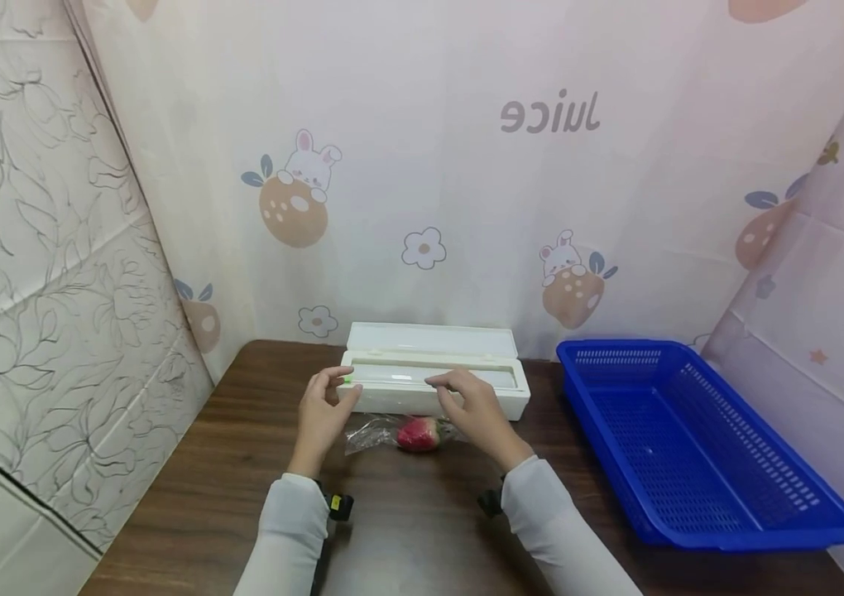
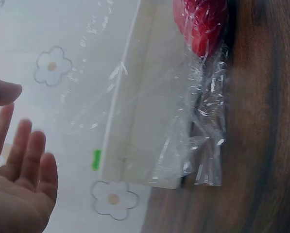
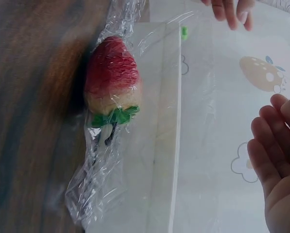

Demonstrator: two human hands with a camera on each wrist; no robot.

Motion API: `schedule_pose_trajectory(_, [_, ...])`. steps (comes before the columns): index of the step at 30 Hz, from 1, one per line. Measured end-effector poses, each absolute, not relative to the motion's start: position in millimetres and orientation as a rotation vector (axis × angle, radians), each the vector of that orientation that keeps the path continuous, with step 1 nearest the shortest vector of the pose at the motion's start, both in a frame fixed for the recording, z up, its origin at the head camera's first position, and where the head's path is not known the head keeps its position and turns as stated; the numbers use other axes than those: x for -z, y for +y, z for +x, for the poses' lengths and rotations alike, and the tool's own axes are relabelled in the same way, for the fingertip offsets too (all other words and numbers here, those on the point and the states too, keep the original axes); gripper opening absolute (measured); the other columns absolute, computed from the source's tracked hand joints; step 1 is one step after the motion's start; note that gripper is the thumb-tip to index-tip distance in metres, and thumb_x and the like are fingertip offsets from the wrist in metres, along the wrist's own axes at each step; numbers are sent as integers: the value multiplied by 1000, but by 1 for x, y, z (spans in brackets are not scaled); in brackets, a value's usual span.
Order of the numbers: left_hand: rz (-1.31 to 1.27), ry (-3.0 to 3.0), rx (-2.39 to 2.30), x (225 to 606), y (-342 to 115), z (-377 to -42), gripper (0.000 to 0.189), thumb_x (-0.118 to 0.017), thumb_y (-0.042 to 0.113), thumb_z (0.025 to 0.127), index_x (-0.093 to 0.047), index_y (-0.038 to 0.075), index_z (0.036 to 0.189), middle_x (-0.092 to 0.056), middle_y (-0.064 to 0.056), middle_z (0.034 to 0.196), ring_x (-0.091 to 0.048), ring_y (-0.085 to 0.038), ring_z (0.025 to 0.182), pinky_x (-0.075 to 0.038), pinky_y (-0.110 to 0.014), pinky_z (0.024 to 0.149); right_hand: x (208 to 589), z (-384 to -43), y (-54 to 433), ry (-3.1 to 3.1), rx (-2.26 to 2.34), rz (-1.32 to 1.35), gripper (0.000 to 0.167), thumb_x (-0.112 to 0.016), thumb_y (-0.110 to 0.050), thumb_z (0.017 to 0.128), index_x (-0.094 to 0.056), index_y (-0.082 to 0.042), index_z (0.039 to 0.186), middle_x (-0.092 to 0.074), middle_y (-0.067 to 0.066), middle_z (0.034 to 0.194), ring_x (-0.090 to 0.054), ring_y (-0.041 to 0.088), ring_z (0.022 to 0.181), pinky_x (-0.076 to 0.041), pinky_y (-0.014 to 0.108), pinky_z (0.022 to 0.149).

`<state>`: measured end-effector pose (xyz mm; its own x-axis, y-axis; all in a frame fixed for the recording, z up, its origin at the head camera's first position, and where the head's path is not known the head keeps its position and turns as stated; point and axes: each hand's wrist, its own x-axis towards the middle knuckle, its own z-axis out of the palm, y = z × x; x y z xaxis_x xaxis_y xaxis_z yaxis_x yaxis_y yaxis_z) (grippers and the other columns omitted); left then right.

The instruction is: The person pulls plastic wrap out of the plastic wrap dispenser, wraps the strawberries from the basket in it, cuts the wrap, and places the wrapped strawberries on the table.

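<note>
A strawberry-shaped item (image 1: pixel 418 434), red fading to cream with a green leafy collar and dark stem in the right wrist view, lies wrapped in clear plastic film (image 1: pixel 371 435). Just behind it stands a long white box (image 1: pixel 477 401), its hinged lid (image 1: pixel 429 338) raised. My left hand (image 1: pixel 323 418) hovers over the box's left end, thumb and index finger curved with a gap between them. Over the right half, my right hand (image 1: pixel 477 414) takes a similar pose. No thing shows between either hand's fingertips. Thin film (image 2: pixel 159 141) spreads between the item and the box.
To the right sits a blue plastic basket (image 1: pixel 653 488) with slotted sides. Both it and the box rest on a dark wooden table (image 1: pixel 243 497). A printed curtain (image 1: pixel 422 165) hangs directly behind the table. A small green piece (image 2: pixel 96 159) shows at the box's left end.
</note>
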<state>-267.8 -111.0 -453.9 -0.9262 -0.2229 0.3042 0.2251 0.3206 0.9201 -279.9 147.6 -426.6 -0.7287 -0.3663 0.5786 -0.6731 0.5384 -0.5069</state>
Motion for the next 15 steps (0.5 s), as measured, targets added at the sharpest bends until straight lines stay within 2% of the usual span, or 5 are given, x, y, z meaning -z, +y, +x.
schedule_pose_trajectory(3, [-110, -2233, 1618, 447, -107, -260, 26, -75, 14, 90, -69, 12, 116, -65, -8, 113, -61, -30, 98, -49, -35, 78, 429, -273, 154, -2349, -1036, 873, 20, -63, -4, 97, -75, -11, 110, -71, -3, 107, -65, 12, 102, -55, 36, 85])
schedule_pose_trajectory(8, [-432, -2301, 1581, 442, -101, -251, 19, -73, 10, 92, -69, 11, 111, -71, 2, 100, -66, -15, 90, -55, -31, 77, 431, -266, 160, -2345, -1055, 909, 19, -63, -2, 96, -76, -10, 108, -71, -5, 105, -65, 9, 98, -56, 32, 79])
schedule_pose_trajectory(12, [-667, -2392, 1506, 441, -98, -249, 18, -73, 11, 93, -69, 9, 111, -71, 5, 94, -66, -11, 84, -56, -30, 73, 433, -264, 162, -2336, -1050, 985, 18, -65, -1, 94, -76, -8, 107, -72, -3, 103, -67, 10, 94, -57, 32, 77])
schedule_pose_trajectory(15, [-798, -2491, 1494, 441, -97, -247, 20, -72, 13, 94, -68, 8, 114, -72, 4, 94, -66, -10, 85, -55, -31, 75, 436, -264, 166, -2351, -1042, 1074, 19, -66, 1, 93, -76, -8, 106, -73, -1, 101, -68, 12, 93, -58, 33, 76])
